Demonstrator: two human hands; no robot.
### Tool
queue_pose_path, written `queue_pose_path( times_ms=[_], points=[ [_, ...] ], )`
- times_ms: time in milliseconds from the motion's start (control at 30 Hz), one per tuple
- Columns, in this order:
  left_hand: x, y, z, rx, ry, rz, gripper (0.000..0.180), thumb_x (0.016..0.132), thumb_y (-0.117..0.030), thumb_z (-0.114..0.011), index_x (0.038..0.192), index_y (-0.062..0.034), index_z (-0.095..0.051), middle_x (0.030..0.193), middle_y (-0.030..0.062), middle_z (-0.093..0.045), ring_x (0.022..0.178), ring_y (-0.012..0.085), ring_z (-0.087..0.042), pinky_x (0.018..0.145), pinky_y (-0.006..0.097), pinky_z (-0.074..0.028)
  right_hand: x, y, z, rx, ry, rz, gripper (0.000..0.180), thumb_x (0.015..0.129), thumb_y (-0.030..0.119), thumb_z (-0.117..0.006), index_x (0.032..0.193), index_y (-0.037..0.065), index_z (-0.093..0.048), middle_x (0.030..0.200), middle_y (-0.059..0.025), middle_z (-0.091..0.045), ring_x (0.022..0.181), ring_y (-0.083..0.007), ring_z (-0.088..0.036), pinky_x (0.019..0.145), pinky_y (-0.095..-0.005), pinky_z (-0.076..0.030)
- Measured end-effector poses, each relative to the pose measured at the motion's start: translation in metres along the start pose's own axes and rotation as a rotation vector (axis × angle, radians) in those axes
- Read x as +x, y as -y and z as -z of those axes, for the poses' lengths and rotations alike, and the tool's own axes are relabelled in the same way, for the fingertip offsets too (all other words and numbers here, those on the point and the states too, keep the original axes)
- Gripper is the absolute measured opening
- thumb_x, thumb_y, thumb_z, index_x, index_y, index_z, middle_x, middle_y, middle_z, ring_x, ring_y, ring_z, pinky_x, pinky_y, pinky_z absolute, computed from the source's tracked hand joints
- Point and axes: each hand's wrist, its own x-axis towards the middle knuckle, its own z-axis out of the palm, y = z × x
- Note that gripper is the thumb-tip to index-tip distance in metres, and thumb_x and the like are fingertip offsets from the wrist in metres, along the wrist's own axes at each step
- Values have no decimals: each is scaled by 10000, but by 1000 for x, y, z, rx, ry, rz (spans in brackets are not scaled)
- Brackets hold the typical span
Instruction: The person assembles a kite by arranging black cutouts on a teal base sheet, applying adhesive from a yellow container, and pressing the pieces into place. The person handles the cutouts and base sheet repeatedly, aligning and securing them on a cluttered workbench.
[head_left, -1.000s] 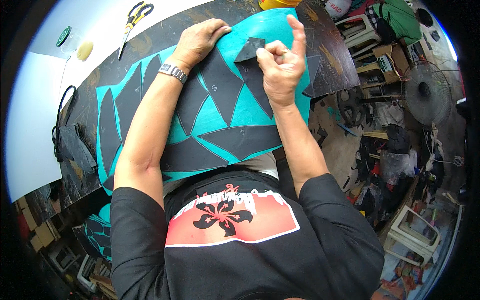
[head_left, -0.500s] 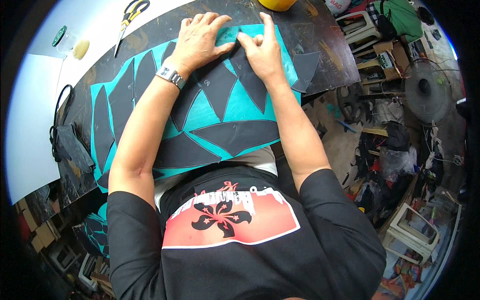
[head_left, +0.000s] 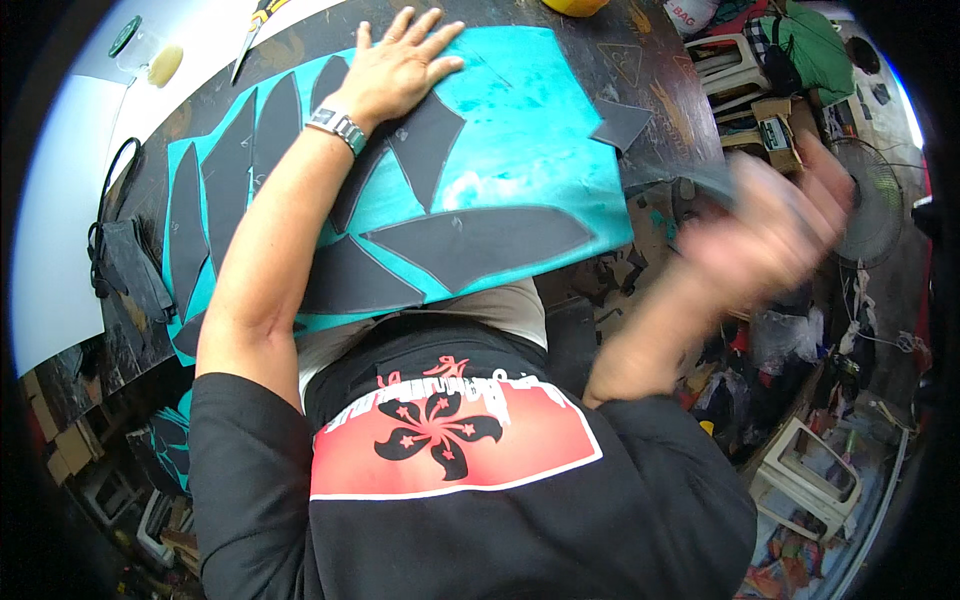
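Left hand lies spread on the teal sheet, likely light, bendy, best held by its right edge; right hand blurred, can't tell its grip.

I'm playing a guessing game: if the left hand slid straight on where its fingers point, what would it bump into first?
The way looks free: beyond the left hand, only dark tabletop shows up to the picture's edge, though depth is hard to judge.
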Motion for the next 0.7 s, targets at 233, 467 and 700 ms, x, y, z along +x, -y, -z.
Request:
queue_pose_path(
  times_ms=[233, 467, 700],
  points=[
    [3, 19, 0, -147, -77, -151, 630, 1015, -573, -370, 1566, -286, -261, 1612, 75, -292, 1512, 271, -195, 1214, 570, -101, 77, 37, 103, 158, 61, -100, 623, 789, 67, -598, 1402, 8, -499, 1178, -172, -632, 896, -246, -646, 810, -350, -551],
    [-33, -41, 92, -1356, 40, -87, 842, 906, -550, -626, 1574, -192, -259, 1540, 93, -415, 1401, 244, -419, 1147, 430, -317, 20, 30, -21, 1023, 770, -510, 624, 842, 18, -604, 1432, -20, -408, 1061, -120, -651, 882, -140, -651, 815, -288, -550],
    [-105, -123, 133, -1718, -200, 165, 1326, 628, -252, -948, 1597, -153, -49, 1438, 192, -412, 1102, 262, -628, 926, 384, -541, -26, 48, -91, 929, 508, -847, 507, 864, -77, -591, 1354, -5, -483, 955, -66, -638, 599, -72, -563, 486, -180, -426]
  ],
)
